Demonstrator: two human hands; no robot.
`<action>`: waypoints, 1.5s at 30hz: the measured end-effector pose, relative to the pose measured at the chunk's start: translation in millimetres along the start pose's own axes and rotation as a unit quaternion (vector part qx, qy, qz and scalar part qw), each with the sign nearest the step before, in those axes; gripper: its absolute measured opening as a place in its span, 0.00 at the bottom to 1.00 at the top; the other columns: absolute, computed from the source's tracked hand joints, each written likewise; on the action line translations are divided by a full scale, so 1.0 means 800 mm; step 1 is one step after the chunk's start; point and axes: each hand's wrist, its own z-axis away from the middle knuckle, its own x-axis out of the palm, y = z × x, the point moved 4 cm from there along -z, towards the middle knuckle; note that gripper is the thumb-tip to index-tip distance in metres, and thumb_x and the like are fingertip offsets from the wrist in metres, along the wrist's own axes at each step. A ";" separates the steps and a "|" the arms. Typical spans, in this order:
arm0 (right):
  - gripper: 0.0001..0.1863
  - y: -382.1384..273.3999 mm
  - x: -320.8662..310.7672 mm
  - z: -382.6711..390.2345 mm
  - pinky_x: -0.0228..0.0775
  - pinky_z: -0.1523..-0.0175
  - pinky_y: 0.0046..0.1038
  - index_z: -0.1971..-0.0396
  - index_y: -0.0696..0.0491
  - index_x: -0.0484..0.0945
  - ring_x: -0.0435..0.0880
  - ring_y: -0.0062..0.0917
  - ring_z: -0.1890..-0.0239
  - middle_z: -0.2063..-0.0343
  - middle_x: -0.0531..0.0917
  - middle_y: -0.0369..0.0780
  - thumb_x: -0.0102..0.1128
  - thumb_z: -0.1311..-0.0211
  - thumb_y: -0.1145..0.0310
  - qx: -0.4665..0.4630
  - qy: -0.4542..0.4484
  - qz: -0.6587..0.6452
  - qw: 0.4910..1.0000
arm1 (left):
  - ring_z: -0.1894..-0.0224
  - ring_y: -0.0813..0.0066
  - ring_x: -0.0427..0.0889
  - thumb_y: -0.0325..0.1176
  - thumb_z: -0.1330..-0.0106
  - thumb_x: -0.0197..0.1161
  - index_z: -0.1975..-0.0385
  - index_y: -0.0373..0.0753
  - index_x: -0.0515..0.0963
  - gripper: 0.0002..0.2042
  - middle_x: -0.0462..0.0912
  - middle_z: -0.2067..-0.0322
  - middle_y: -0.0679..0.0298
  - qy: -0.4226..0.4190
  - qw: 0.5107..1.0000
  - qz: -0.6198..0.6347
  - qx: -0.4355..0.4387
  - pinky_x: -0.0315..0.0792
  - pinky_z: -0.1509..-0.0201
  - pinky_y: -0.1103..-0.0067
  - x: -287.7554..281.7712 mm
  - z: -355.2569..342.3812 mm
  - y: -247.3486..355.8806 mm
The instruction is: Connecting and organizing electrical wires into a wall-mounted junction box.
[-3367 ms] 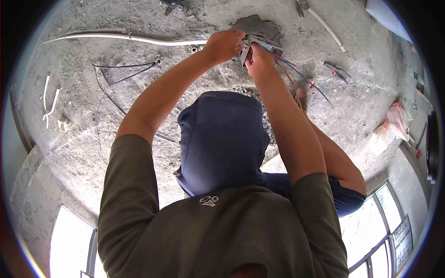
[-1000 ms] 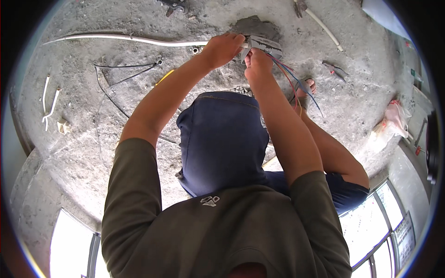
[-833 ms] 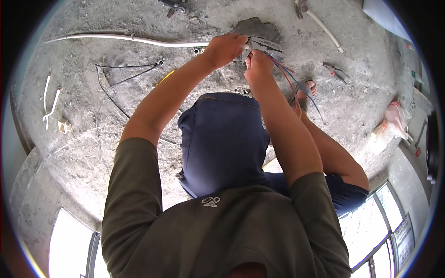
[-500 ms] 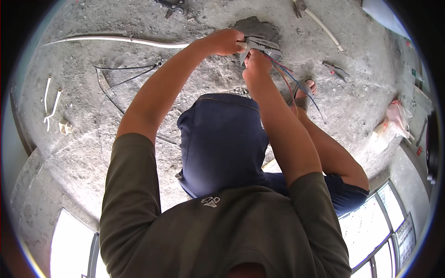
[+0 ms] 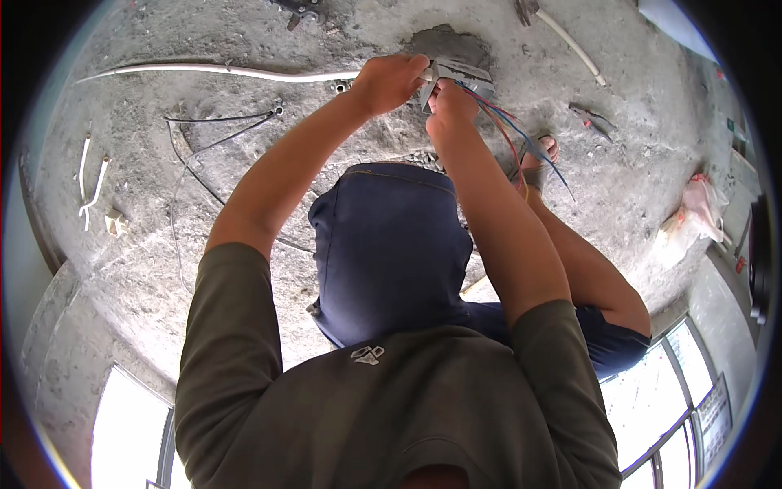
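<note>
A grey metal junction box sits by dark patched mortar near the top of the head view. A long white conduit reaches it from the left. My left hand is closed around the conduit's end, at the box's left side. My right hand is closed in a pinch at the box's opening, partly covering it. Red and blue electrical wires come out from its fingers and trail down to the right. The fingertips' exact grip on them is partly hidden.
Pliers lie on the rough concrete floor to the right, past my sandalled foot. A black cable loops at left, near short white pipe pieces. A plastic bag rests far right, and another tool lies at the top.
My left hand has turned slightly and uncovers more of the conduit near the wrist. My right hand has risen a little, and the wire ends have swung slightly right.
</note>
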 end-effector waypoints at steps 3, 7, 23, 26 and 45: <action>0.11 0.002 -0.051 -0.103 0.64 0.65 0.28 0.61 0.55 0.72 0.73 0.22 0.70 0.69 0.77 0.34 0.57 0.46 0.73 -0.120 -0.023 0.166 0.978 | 0.65 0.57 0.80 0.41 0.42 0.64 0.60 0.37 0.72 0.17 0.81 0.70 0.57 -0.076 0.993 0.091 -0.012 0.72 0.64 0.68 -0.007 -0.042 0.024; 0.16 0.020 -0.004 -0.012 0.66 0.63 0.28 0.56 0.57 0.70 0.76 0.23 0.65 0.63 0.78 0.36 0.58 0.46 0.73 -0.001 -0.012 -0.007 1.000 | 0.62 0.55 0.81 0.41 0.41 0.63 0.57 0.36 0.71 0.19 0.81 0.68 0.52 -0.214 0.957 0.180 -0.070 0.71 0.60 0.66 -0.002 -0.021 -0.027; 0.05 -0.008 -0.013 -0.009 0.63 0.73 0.21 0.68 0.60 0.73 0.78 0.22 0.73 0.72 0.80 0.40 0.56 0.45 0.78 -0.044 0.040 -0.030 0.998 | 0.60 0.62 0.80 0.30 0.45 0.61 0.63 0.40 0.69 0.12 0.79 0.66 0.61 0.097 0.987 -0.061 0.108 0.76 0.61 0.69 0.005 -0.006 0.019; 0.09 -0.004 -0.011 -0.009 0.63 0.65 0.29 0.66 0.55 0.72 0.73 0.23 0.70 0.69 0.77 0.34 0.59 0.48 0.77 -0.003 -0.009 -0.045 0.999 | 0.60 0.60 0.79 0.32 0.43 0.60 0.63 0.40 0.69 0.10 0.79 0.68 0.62 0.073 0.991 -0.042 0.104 0.75 0.61 0.68 0.004 -0.004 0.018; 0.09 -0.002 -0.015 -0.022 0.67 0.67 0.24 0.65 0.55 0.75 0.78 0.21 0.70 0.70 0.80 0.36 0.61 0.47 0.74 -0.009 -0.005 -0.036 0.999 | 0.59 0.50 0.78 0.33 0.43 0.64 0.55 0.39 0.66 0.18 0.79 0.64 0.53 -0.040 0.997 0.059 -0.032 0.71 0.58 0.63 0.015 -0.018 0.009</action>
